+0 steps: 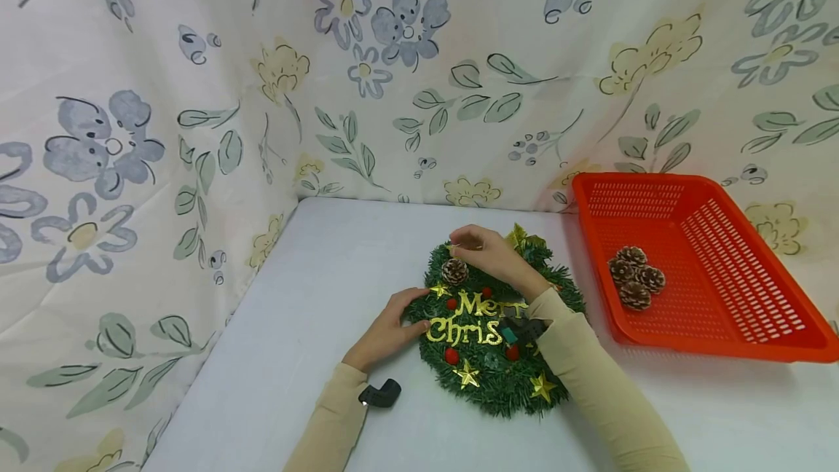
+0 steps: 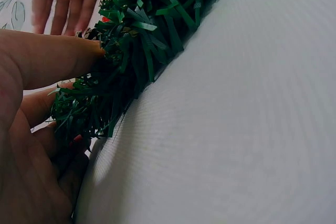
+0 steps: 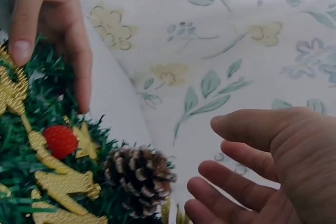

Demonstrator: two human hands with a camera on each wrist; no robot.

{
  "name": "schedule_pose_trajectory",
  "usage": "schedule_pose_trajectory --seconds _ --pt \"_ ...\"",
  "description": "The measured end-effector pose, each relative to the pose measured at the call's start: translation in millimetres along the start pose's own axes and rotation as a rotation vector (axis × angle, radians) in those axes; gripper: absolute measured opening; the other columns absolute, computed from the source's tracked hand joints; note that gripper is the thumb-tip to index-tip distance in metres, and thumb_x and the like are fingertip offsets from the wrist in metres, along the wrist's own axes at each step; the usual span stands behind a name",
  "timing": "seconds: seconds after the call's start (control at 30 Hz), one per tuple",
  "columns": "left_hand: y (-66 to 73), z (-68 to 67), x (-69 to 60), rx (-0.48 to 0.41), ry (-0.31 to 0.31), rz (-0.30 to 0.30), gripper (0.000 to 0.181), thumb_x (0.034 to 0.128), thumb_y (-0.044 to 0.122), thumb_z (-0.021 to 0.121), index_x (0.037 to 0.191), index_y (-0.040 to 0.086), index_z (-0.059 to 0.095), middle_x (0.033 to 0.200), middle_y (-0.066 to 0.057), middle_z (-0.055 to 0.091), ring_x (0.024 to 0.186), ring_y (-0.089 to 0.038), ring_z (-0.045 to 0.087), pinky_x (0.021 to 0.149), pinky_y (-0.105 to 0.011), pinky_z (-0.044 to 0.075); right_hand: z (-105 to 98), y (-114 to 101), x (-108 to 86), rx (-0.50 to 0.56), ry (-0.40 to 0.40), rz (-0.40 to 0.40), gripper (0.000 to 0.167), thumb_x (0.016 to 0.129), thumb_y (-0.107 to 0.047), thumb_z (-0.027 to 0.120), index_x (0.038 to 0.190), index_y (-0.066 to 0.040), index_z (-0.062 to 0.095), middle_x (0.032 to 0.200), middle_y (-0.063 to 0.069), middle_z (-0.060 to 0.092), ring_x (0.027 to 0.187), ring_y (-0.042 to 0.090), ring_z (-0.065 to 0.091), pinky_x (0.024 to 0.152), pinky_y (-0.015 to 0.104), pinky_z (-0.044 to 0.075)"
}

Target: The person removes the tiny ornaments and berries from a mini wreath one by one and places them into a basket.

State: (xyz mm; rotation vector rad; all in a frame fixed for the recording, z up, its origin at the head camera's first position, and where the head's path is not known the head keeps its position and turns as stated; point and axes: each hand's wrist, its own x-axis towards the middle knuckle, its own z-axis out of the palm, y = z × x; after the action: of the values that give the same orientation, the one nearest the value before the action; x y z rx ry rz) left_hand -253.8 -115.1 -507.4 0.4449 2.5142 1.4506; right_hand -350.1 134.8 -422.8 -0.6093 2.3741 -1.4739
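A green Christmas wreath (image 1: 490, 395) with gold "Merry Christmas" lettering, gold stars and red balls lies on the white table. My left hand (image 1: 392, 328) grips its left edge; in the left wrist view the thumb is over the green garland (image 2: 149, 40) and the fingers are beneath. A brown pine cone (image 3: 139, 179) with pale scale tips sits on the wreath's upper left part. Beside that cone hovers my right hand (image 3: 296, 161), its fingers loosely bent and apart from the cone, with nothing held. The right forearm hides part of the lettering.
At the right stands a red plastic basket (image 1: 741, 349), with several pine cones (image 1: 634, 284) grouped along its left side. A floral curtain (image 1: 419, 144) hangs behind the table and along its left. Black wrist devices are on both arms.
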Motion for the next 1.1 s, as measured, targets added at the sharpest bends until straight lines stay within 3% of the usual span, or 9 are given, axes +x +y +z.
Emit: schedule_pose_trajectory --seconds 0.47,0.8,0.93,1.1 --pt "-0.7 0.8 -0.9 0.005 0.0 0.002 0.061 0.0978 0.029 0.068 0.154 0.024 0.043 0.163 -0.015 0.031 0.153 -0.038 0.027 0.121 -0.063 0.029 7.8 15.3 1.8 -0.032 -0.07 0.028 0.046 0.101 -0.029 0.065 0.141 -0.009 0.055 0.142 0.015 0.058 0.131 0.033 0.056 0.106 0.051 0.051" --pt "0.9 -0.1 -1.0 -0.017 0.01 0.008 0.06 0.0972 0.027 0.069 0.153 0.023 0.045 0.161 -0.012 0.034 0.152 -0.035 0.029 0.122 -0.062 0.028 9.6 21.9 0.7 -0.009 -0.114 -0.042 0.048 0.1 -0.021 0.066 0.143 -0.005 0.053 0.146 0.018 0.053 0.137 0.037 0.052 0.112 0.053 0.047" --pt "0.5 0.1 -0.5 -0.015 0.01 0.01 0.06 0.0974 0.026 0.069 0.152 0.023 0.045 0.161 -0.012 0.034 0.152 -0.035 0.03 0.122 -0.061 0.029 11.5 24.4 0.7 -0.002 -0.118 -0.08 0.045 0.1 -0.017 0.066 0.14 -0.001 0.055 0.139 0.019 0.056 0.13 0.036 0.056 0.107 0.05 0.05" --pt "0.7 -0.1 -0.5 0.0 0.004 0.012 0.06 0.0976 0.027 0.068 0.153 0.024 0.045 0.161 -0.011 0.033 0.152 -0.034 0.029 0.122 -0.06 0.029 13.8 26.0 0.5 -0.007 -0.124 -0.07 0.04 0.099 -0.017 0.066 0.136 -0.002 0.057 0.131 0.015 0.057 0.118 0.029 0.062 0.098 0.045 0.055"
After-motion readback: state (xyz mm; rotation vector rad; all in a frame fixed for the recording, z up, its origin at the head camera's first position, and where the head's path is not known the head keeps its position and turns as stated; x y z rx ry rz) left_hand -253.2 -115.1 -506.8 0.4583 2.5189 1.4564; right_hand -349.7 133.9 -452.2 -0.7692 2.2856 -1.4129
